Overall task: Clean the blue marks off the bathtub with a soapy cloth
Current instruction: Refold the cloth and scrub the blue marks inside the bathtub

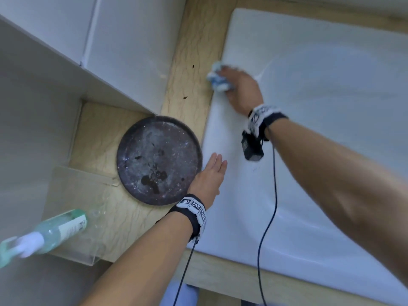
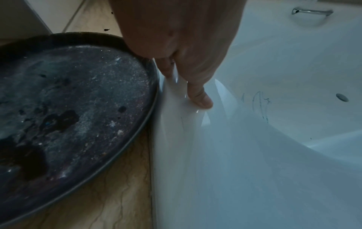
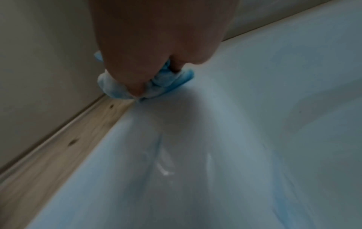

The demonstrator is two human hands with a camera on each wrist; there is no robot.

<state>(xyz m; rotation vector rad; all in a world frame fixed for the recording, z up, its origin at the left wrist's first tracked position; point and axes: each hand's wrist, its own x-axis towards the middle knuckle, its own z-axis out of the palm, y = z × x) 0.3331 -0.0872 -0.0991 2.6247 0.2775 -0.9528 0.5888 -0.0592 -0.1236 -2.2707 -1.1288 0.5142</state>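
My right hand grips a bunched blue and white cloth and presses it on the far left rim of the white bathtub. In the right wrist view the cloth bulges out between my curled fingers, and faint blue smears show on the rim nearer the camera. My left hand lies flat with straight fingers on the tub's near left rim. The left wrist view shows thin blue marks on the tub's inner wall.
A dark, stained round tray sits on the wooden ledge against the tub's left edge. A green spray bottle stands in a clear box at lower left. White cabinet panels rise on the left. A chrome handle and drain fitting sit inside the tub.
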